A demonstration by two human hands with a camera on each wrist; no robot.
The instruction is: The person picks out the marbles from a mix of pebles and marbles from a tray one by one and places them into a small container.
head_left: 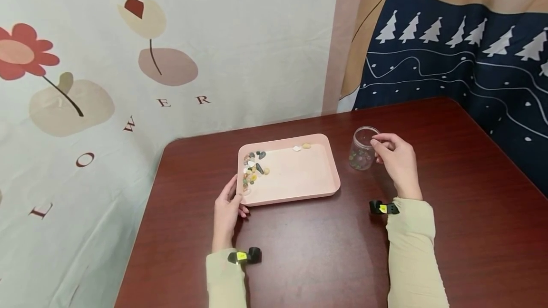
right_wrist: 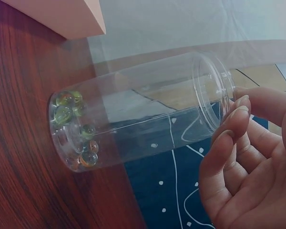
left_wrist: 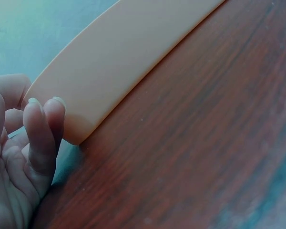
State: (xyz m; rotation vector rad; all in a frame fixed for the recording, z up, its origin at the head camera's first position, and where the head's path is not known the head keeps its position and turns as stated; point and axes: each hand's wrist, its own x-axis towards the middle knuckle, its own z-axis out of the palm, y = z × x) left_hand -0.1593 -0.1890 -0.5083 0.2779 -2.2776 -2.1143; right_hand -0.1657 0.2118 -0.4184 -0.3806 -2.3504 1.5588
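Observation:
A pink rectangular tray (head_left: 295, 197) lies on the table, and my left hand (head_left: 226, 213) grips its near left corner. Pebbles (head_left: 259, 168) of several colours crowd the tray's left side. A white piece (head_left: 297, 148) and a yellowish pebble (head_left: 306, 146) lie by its far wall. To the right of the tray stands a clear lidless jar (head_left: 361, 149), upright. Glass marbles (right_wrist: 63, 114) sit on its bottom. My right hand (head_left: 398, 160) is at the jar's rim, its thumb and fingertips pinching the edge; the fingers partly hide the contact.
The dark red-brown wooden table (head_left: 317, 255) runs up to a pale cloth (head_left: 257, 51) with printed flowers behind. At the right hangs a dark blue cloth (head_left: 428, 68) with white trees. A black wrist camera (head_left: 254, 255) is strapped over each sleeve.

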